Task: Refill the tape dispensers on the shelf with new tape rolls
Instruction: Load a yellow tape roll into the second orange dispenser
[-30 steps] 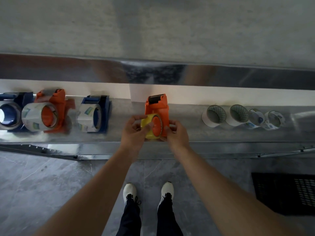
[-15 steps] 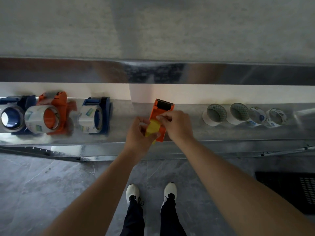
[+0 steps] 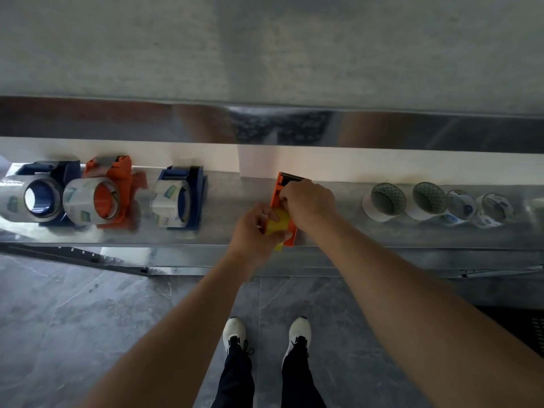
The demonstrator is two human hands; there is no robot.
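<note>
Ideally, with the right grip (image 3: 309, 200) clasping the orange dispenser (image 3: 276, 189) just below its toothed end on the shelf (image 3: 338, 231) and the left grip (image 3: 254, 229) curled round the yellow roll (image 3: 278, 221) at its near end, the roll should be pressed squarely home before either lets go.

Covered, cropped and unreadable parts

The left grip (image 3: 256, 231) covers most of the yellow tape roll (image 3: 279, 219), and the right grip (image 3: 309, 198) hides the middle of the orange dispenser (image 3: 276, 190) and its own fingertips. The picture's left edge crops the clear roll (image 3: 17, 201) on the leftmost blue dispenser (image 3: 59, 169). Printing on the small rolls (image 3: 460, 205) at the right is too small to read.
</note>
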